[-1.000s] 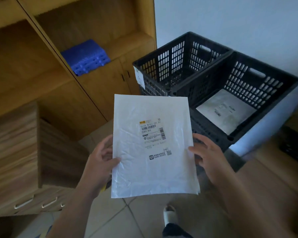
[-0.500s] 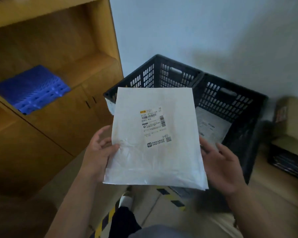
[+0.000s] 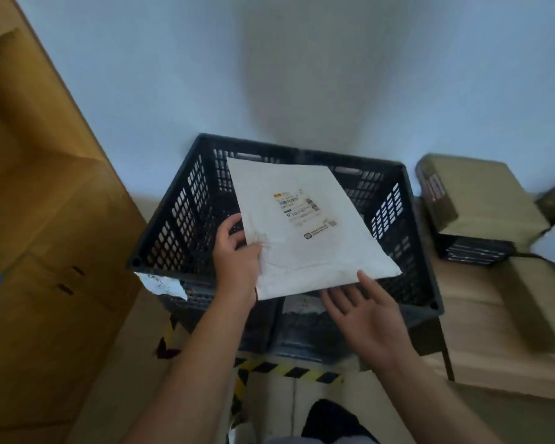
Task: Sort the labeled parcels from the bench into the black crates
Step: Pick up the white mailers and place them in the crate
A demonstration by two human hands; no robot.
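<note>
Gripping parcel left edge: left hand | above crate | right hand open

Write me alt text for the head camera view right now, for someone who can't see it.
A person holds a white parcel with a printed label over a black crate against a pale wall. The left hand pinches the parcel's left edge, while the right hand is open, palm up, fingertips at its near edge. A wooden cabinet stands left and cardboard boxes right.
</note>
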